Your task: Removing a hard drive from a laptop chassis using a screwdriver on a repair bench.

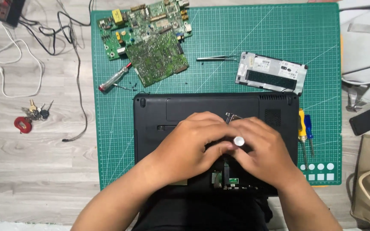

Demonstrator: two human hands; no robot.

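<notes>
A black laptop lies upside down on a green cutting mat. Both my hands rest over its open middle bay. My right hand is closed round a screwdriver whose white end cap points up at me. My left hand lies beside it, fingers curled against the tool and the laptop; what it touches is hidden. A small metal bracket pokes out just above my fingers. Green board parts show in the bay below my hands.
Two green circuit boards lie at the mat's top left, a red-tipped screwdriver below them. Tweezers and a removed cover panel sit top centre-right. Yellow and blue screwdrivers lie right of the laptop. Keys, cables and a phone lie off the mat.
</notes>
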